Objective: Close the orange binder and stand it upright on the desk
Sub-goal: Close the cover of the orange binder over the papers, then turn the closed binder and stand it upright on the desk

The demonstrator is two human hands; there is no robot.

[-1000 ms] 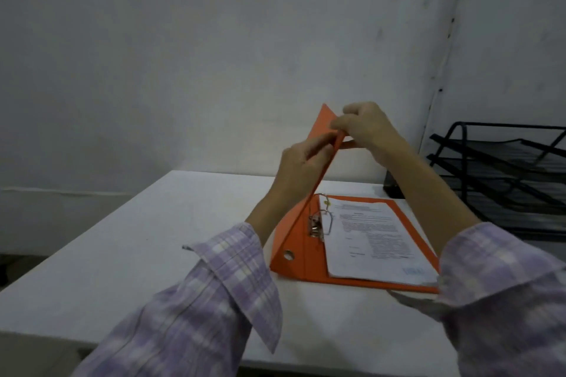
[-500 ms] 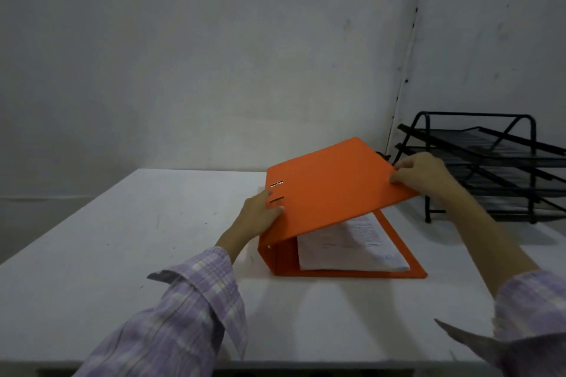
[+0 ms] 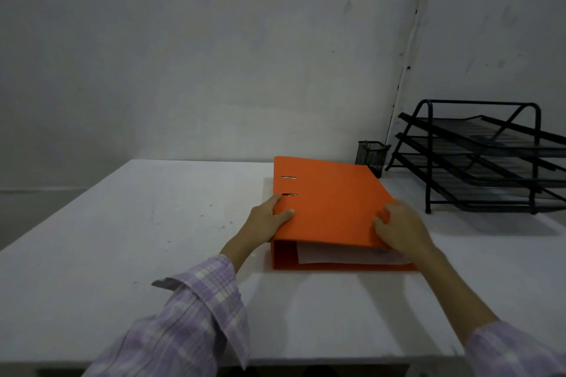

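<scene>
Orange cardboard lever-arch binder [image 3: 330,205] lies flat on the white desk [image 3: 128,223], cover down over its sheaf of white papers [image 3: 346,255], which show at the near open edge. From my remote seat, I read the closing as all but done, though the cover seems to sit a little proud of the papers on the right.

My left hand [image 3: 269,219] wraps the spine corner, thumb on top of the cover and fingers curled round the side. My right hand [image 3: 398,228] rests on the cover's near right corner, fingers bent and pressing; it is slightly blurred, so I cannot tell whether it grips the edge.

Standing it up comes next, I judge: a firm hold on both sides, then a tilt onto one short end, well clear of the black mesh pen cup [image 3: 372,157] and the black wire three-tier letter tray [image 3: 484,156] at the right.
</scene>
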